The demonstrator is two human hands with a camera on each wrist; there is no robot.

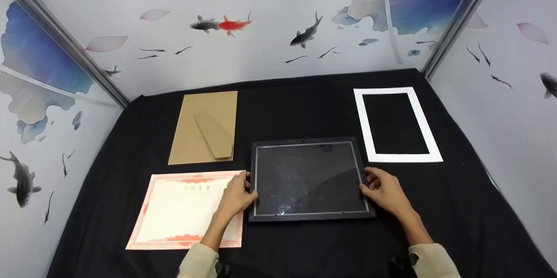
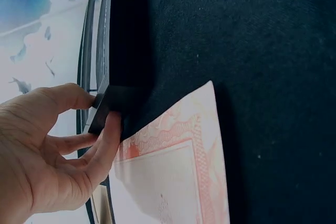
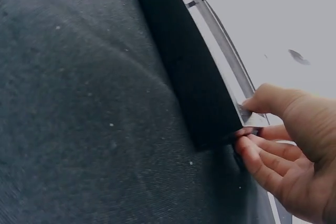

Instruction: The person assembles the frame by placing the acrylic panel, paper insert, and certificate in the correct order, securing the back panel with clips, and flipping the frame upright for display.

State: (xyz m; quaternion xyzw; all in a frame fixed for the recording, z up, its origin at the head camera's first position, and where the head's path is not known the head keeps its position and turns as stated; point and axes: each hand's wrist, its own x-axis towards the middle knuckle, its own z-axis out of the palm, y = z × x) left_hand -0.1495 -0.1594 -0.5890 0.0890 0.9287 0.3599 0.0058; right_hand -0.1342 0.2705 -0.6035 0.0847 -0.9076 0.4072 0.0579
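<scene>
A black picture frame (image 1: 311, 178) with a clear pane set in it lies between my hands in the head view. My left hand (image 1: 237, 195) grips its left side, thumb on top and fingers at the outer edge; the left wrist view shows the left hand (image 2: 63, 150) pinching the frame's rim (image 2: 107, 108). On the right side my right hand (image 1: 385, 189) holds the opposite edge. In the right wrist view the right thumb lies over the rim (image 3: 210, 77) and the fingers curl under it. A certificate with a pink border (image 1: 182, 212) lies partly beneath my left hand and wrist.
A brown backing board (image 1: 187, 139) with a fold-out stand (image 1: 215, 136) lies at the back left. At the back right is a white mat border (image 1: 433, 139). Black cloth (image 1: 296, 108) covers the table, and printed panels (image 1: 261, 60) enclose it on three sides.
</scene>
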